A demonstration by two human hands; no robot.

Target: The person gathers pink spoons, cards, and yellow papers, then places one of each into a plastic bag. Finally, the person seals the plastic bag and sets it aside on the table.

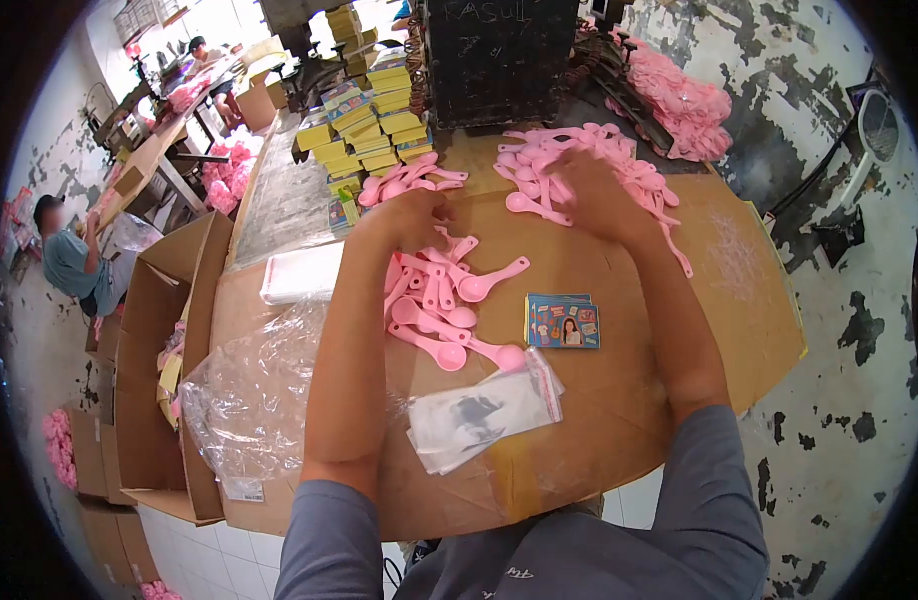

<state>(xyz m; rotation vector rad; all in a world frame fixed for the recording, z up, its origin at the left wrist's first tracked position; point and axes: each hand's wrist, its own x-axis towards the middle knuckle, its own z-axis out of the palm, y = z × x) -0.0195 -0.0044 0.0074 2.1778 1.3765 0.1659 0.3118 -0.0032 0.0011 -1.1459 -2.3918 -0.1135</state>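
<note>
My left hand (416, 217) is over the table between two small heaps of pink plastic measuring spoons (434, 290), its fingers loosely bent and apart. On the far right of the cardboard, my right hand (586, 188) reaches into a larger pile of pink spoons (639, 175). Its fingertips are partly hidden and blurred, so whether a spoon is in them cannot be made out. Between my forearms lies a short stack of printed cards (563, 322) in blue and pink. Nearer my body, clear plastic bags (479, 412) overlap the lowest spoons.
Stacks of yellow-edged card packs (369, 125) stand at the back left, beside a black machine (499, 60). Clear plastic wrap (254, 390) and a white packet (301, 272) lie left. An open carton (144, 400) adjoins the table. A person (74, 260) sits far left.
</note>
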